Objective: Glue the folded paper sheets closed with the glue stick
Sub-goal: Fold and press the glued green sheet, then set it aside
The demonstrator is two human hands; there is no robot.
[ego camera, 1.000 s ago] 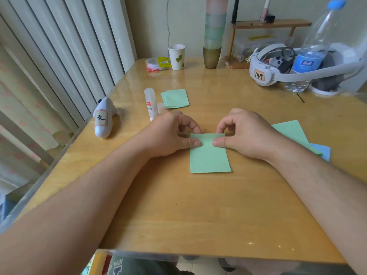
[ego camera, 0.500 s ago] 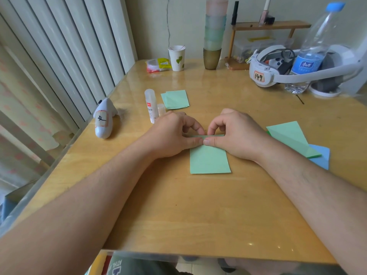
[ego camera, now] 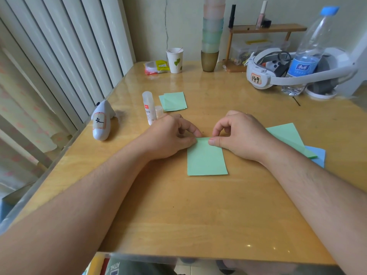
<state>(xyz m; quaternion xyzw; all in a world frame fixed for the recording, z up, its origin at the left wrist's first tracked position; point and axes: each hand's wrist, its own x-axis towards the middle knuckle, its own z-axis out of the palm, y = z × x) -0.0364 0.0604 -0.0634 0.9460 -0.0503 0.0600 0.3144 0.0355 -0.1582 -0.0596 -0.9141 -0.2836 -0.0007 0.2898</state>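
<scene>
On the wooden table point(ego camera: 178, 225), a folded green sheet point(ego camera: 206, 158) lies flat mid-desk. Left hand point(ego camera: 168, 135) and right hand point(ego camera: 241, 135) pinch its far edge, fingers curled, probably sealing it. Glue stick point(ego camera: 148, 108) stands uncapped nearby for the next sheet.

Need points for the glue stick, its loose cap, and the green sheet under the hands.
glue stick point(ego camera: 148, 108): head view, middle of the upright tube, on the label.
cap point(ego camera: 159, 111): head view, side of the small clear cap standing right of the tube.
green sheet point(ego camera: 206, 158): head view, centre of the bare face below both hands.
</scene>
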